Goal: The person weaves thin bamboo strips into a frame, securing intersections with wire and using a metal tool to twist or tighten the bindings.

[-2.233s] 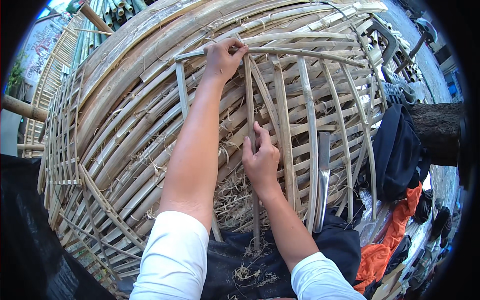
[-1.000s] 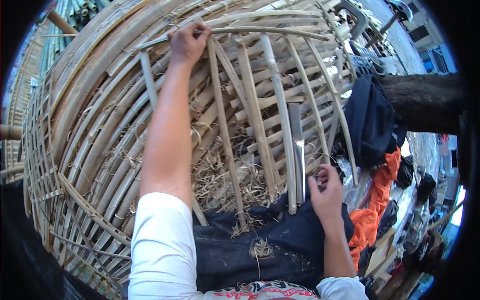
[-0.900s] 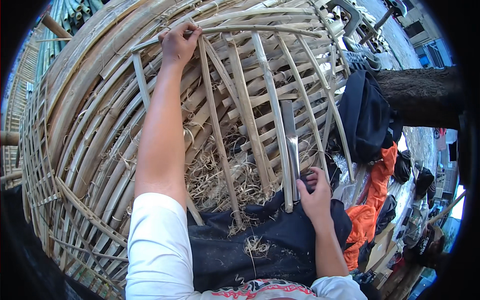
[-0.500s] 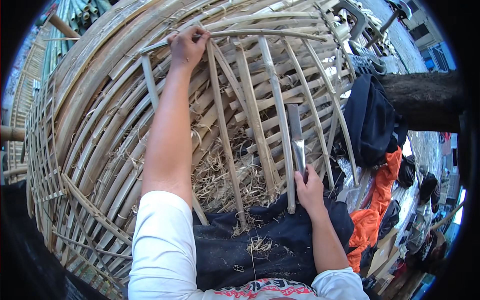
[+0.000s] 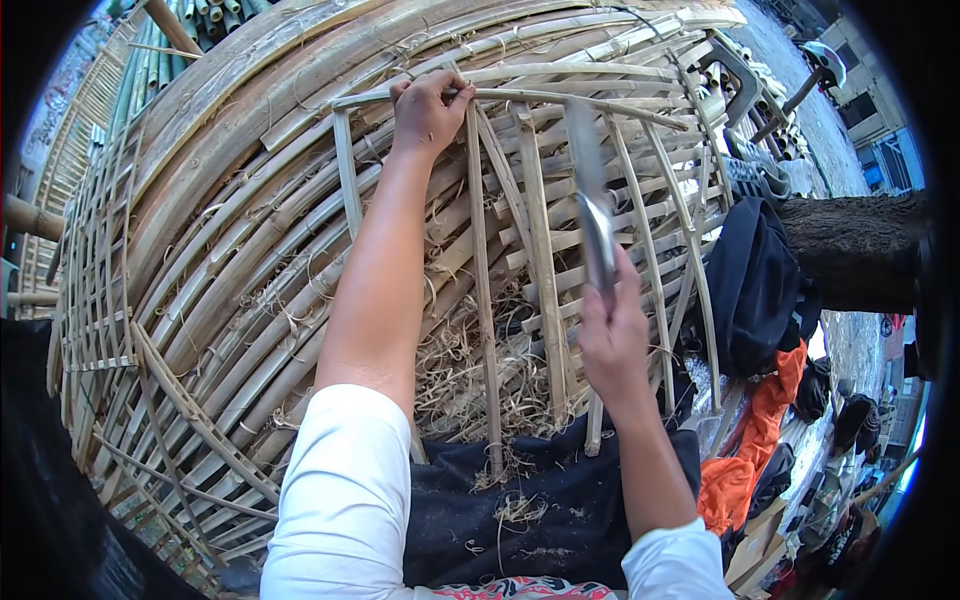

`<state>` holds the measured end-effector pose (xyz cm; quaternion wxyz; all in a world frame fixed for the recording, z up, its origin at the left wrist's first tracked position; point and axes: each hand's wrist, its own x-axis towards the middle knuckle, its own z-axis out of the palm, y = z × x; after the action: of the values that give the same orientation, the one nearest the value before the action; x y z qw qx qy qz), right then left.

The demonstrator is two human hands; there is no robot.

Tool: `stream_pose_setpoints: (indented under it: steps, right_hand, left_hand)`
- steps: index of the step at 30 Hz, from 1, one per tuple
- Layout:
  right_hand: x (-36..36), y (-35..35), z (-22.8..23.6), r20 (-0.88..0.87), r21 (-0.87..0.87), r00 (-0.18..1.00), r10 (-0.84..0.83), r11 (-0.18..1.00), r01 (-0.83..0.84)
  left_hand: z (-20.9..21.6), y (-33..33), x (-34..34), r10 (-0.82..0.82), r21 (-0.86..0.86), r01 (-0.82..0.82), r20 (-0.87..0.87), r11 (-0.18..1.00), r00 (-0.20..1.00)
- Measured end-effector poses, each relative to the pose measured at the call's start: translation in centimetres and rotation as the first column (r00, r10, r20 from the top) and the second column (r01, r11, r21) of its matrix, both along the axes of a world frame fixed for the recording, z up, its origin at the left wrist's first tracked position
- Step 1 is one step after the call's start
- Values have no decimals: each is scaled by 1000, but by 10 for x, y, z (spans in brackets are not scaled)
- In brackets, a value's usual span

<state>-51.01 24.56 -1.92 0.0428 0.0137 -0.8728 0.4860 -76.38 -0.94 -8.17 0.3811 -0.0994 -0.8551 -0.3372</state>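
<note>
Near the top of the frame my left hand (image 5: 432, 112) is closed around a long bamboo strip (image 5: 545, 97), where an upright slat (image 5: 480, 290) meets it. Several slats hang from this strip toward me like the ribs of a rack. My right hand (image 5: 613, 345) grips a flat-bladed metal tool (image 5: 597, 235), chisel-like, with a shiny tapered neck. Its blade points up and away from me and is blurred by motion, its end near the strip. My fingers hide the handle.
Bamboo lattice (image 5: 95, 270) and curved strips spread left and behind. Curly shavings (image 5: 480, 385) lie beneath the slats, and black cloth (image 5: 455, 510) covers my lap. A thick log (image 5: 850, 240), dark cloth (image 5: 750, 290) and orange fabric (image 5: 730, 485) stand at the right.
My right hand has raised the metal tool up toward the strip, and it is now smeared by motion. My left hand keeps its grip; the whole view has shifted somewhat.
</note>
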Motion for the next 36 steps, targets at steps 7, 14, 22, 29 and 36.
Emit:
stream_pose_setpoints:
  steps: [7, 14, 22, 29, 36]
  right_hand:
    - [-80, -62, 13, 20, 178, 993, 117, 977, -119]
    - [-92, -65, -3, -38, 271, 994, 104, 958, -90]
    - [-89, -64, 10, 28, 270, 991, 132, 953, -134]
    - [-89, -62, -4, -72, 265, 989, 128, 959, -105]
    - [-87, -65, 8, 31, 277, 995, 94, 956, -99]
  left_hand:
    - [3, 8, 3, -8, 22, 7, 58, 1000, 998]
    - [3, 2, 2, -2, -22, 3, 51, 1000, 999]
    - [8, 4, 5, -4, 16, 2, 89, 1000, 996]
    - [9, 5, 6, 1, 12, -3, 107, 1000, 994]
    - [11, 6, 8, -11, 25, 8, 147, 1000, 989]
